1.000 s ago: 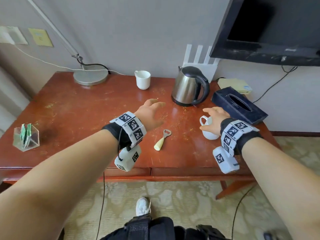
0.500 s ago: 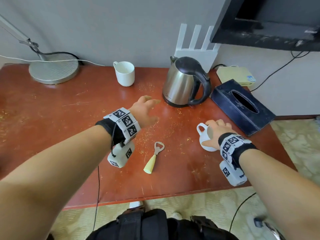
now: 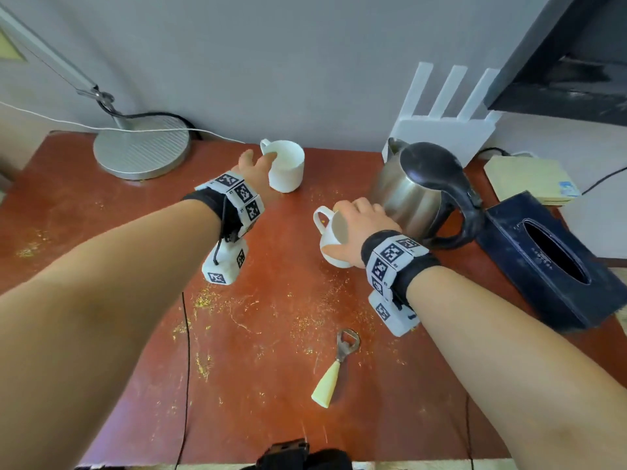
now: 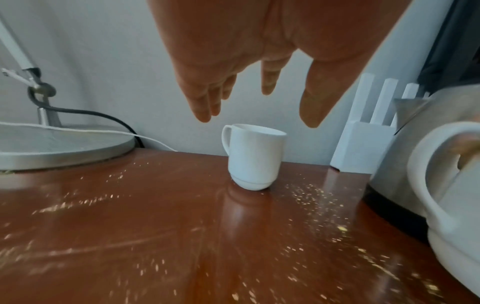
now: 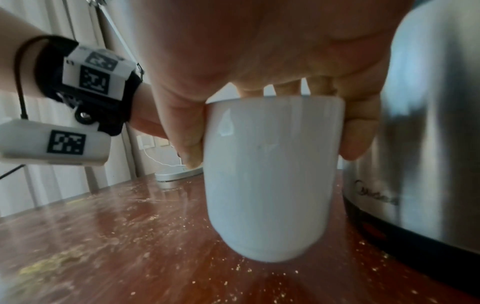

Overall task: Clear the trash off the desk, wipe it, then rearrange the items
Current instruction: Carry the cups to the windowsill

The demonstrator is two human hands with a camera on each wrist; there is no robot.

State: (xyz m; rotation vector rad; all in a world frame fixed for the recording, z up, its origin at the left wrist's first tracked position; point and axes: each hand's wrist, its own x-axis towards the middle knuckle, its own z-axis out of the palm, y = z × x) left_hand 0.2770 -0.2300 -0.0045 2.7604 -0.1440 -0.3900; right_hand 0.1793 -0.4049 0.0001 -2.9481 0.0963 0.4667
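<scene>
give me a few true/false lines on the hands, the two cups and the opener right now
1. The right hand holds a white cup from above by its rim. True.
2. The left hand grips the far cup. False: its fingers are straight and apart from that cup, in the left wrist view.
3. The held cup is beside the kettle. True.
4. The bottle opener lies inside the tissue box. False: it lies on the desk, near the front edge.
5. The desk is wiped clean. False: yellowish crumbs are scattered on it.
</scene>
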